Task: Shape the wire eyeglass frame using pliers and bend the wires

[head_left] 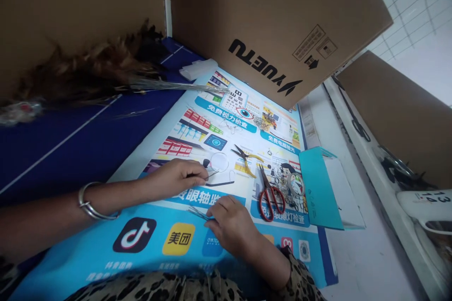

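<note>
My left hand (176,176), with a silver bangle (88,204) on its wrist, rests on a printed poster mat (158,240), its fingers pinched on a thin metal wire (213,174) near a round clear lens (219,162). My right hand (231,223) lies lower, fingers closed on a slim metal tool (197,212) that pokes out to the left; I cannot name it. Red-handled scissors (270,193) lie just right of my right hand. Yellow-handled pliers (247,159) lie above them.
A teal box (319,188) stands open at the mat's right edge, with a tape roll (295,183) beside it. A feather duster (95,73) lies on the blue table at the left. Cardboard boxes (275,23) wall off the back. A white ledge (356,244) runs along the right.
</note>
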Demonstrator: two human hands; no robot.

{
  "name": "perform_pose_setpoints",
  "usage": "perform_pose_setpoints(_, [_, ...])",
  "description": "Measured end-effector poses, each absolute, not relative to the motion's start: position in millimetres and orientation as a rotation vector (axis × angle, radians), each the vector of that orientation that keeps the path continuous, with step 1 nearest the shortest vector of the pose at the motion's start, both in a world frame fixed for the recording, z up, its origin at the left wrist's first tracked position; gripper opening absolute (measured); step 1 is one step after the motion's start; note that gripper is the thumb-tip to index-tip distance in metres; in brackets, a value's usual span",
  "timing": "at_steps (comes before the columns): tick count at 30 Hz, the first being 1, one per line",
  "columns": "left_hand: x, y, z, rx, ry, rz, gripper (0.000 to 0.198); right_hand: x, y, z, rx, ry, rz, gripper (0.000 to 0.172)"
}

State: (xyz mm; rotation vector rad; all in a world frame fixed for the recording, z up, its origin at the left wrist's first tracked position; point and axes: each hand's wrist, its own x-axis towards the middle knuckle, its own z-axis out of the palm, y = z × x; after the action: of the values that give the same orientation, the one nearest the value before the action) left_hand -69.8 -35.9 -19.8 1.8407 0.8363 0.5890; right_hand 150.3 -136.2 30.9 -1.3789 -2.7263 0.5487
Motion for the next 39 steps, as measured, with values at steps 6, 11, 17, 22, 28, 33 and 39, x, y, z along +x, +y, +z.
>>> perform_pose_setpoints(6, [-66.6, -38.9, -8.9, 1.802, 0.759, 0.597, 0.018, 149.2, -125.3, 27.1, -1.495, -2.284, 0.754, 0.01])
perform_pose_setpoints(11, [-61.9, -44.3, -8.8, 1.879, 0.67, 0.613, 0.021, 138.7, -111.5, 29.7, -1.366, -1.826, 0.849, 0.013])
perform_pose_setpoints(17, [-59.6, -50.7, -7.5, 1.908, 0.652, 0.554, 0.023, 125.7, -110.3, 27.4, -1.266, -1.686, 0.837, 0.018])
perform_pose_setpoints(22, [-60.8, -50.6, -2.0, 1.886, 0.654, 0.531, 0.016, 138.2, -115.2, 42.5, -1.25, -1.78, 0.736, 0.02])
perform_pose_setpoints(28, [-69.3, -52.9, 0.0, 2.054, 0.66, 0.543, 0.02, 162.5, -119.3, 40.2, -1.211, -2.327, 0.356, 0.021])
perform_pose_setpoints(33, [-73.8, -64.6, 1.7, 2.203, 0.597, 0.426, 0.015, 168.4, -116.5, 16.3, -1.313, -2.302, 0.296, 0.025])
perform_pose_setpoints(39, [-64.7, -83.1, 6.8, 2.414, 0.648, 0.312, 0.01, 166.4, -114.5, 15.9, -1.355, -1.993, 0.471, 0.019])
